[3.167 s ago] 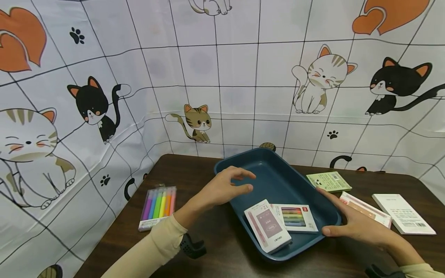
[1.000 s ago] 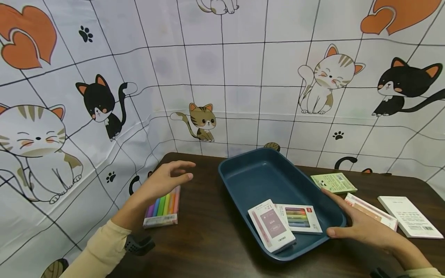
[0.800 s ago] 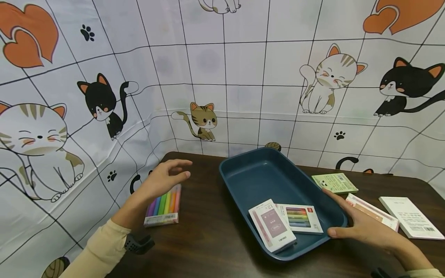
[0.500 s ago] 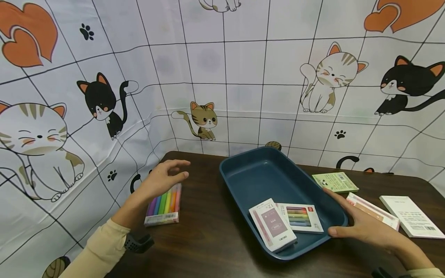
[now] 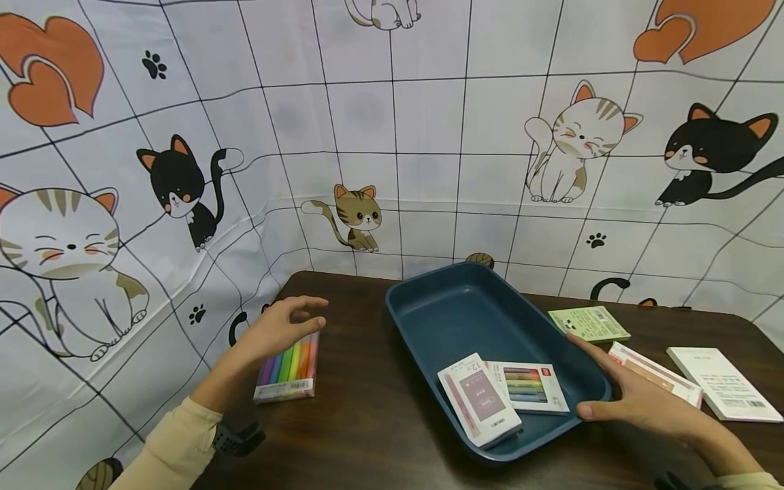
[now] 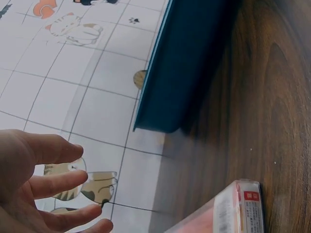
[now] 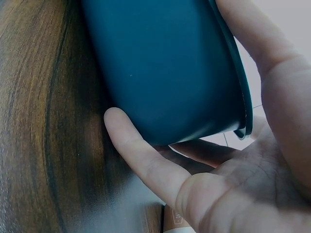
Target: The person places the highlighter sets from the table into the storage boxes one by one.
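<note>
My left hand (image 5: 278, 331) hovers over the far end of a clear pack of coloured markers (image 5: 286, 371), its fingers loosely spread and holding nothing. In the left wrist view, one end of the marker pack (image 6: 243, 208) shows below the fingers. My right hand (image 5: 640, 395) grips the near right corner of a dark blue tray (image 5: 471, 320). In the right wrist view the tray's outer wall (image 7: 165, 63) sits between that hand's thumb and fingers. Inside the tray, a white and pink box (image 5: 480, 400) overlaps a white box with a coloured striped window (image 5: 528, 386).
Right of the tray lie a green packet (image 5: 589, 323), a white and pink box (image 5: 658, 374) partly behind my right hand, and a white box (image 5: 725, 383). A cat-print curtain (image 5: 422, 170) stands behind and to the left of the dark wooden table (image 5: 361, 422).
My left hand has moved left from over the tray to over the marker pack, and has lowered slightly in the last half second. The right hand stays at the tray corner.
</note>
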Available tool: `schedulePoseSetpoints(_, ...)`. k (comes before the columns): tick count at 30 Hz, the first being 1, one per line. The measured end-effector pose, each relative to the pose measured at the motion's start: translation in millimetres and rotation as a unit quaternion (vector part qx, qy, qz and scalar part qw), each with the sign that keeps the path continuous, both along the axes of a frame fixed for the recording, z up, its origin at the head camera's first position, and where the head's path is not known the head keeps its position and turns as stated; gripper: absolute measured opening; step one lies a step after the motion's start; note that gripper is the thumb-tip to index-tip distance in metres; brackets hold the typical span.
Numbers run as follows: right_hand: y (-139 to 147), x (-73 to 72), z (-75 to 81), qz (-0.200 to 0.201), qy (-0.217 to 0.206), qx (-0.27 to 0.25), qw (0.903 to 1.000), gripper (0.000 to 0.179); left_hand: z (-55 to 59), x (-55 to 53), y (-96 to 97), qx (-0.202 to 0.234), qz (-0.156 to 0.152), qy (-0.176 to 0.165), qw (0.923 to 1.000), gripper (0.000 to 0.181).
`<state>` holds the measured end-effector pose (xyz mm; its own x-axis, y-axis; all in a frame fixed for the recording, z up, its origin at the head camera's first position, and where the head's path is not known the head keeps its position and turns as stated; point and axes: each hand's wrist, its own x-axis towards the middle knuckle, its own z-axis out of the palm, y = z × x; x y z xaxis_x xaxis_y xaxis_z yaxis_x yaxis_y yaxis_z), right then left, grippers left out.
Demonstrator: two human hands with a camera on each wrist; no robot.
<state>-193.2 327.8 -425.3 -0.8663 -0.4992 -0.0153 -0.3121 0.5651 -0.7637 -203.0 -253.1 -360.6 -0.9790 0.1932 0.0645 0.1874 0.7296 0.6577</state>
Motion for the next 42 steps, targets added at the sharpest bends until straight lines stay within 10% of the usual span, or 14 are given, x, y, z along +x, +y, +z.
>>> schedulePoseSetpoints(42, -0.9, 0.6, -0.5, 0.000, -0.025, -0.017, 0.9995, 0.094, -27.8, -0.7, -27.4, -0.081, 0.015, -0.011, 0.9965, 0.068)
